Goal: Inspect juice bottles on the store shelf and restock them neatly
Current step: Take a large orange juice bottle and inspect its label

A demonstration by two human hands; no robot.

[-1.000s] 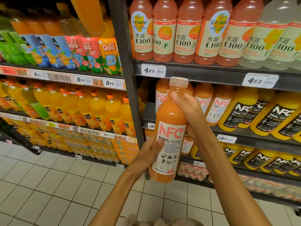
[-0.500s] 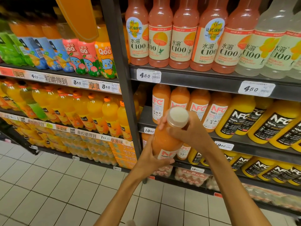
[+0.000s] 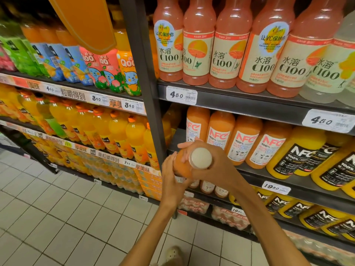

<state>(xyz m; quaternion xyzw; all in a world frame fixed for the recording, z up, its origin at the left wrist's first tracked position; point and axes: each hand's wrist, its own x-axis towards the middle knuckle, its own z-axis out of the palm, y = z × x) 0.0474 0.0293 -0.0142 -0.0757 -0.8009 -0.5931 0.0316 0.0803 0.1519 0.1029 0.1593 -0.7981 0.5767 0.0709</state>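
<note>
Just right of frame centre, I now see the guava bottle point(image 3: 182, 166) tipped cap-first toward me, its label hidden where a second ago it faced me. My left hand point(image 3: 171, 179) wraps its body, my right hand point(image 3: 213, 166) clasps the neck. Inspection looks nearly done; reshelving comes next.
</note>
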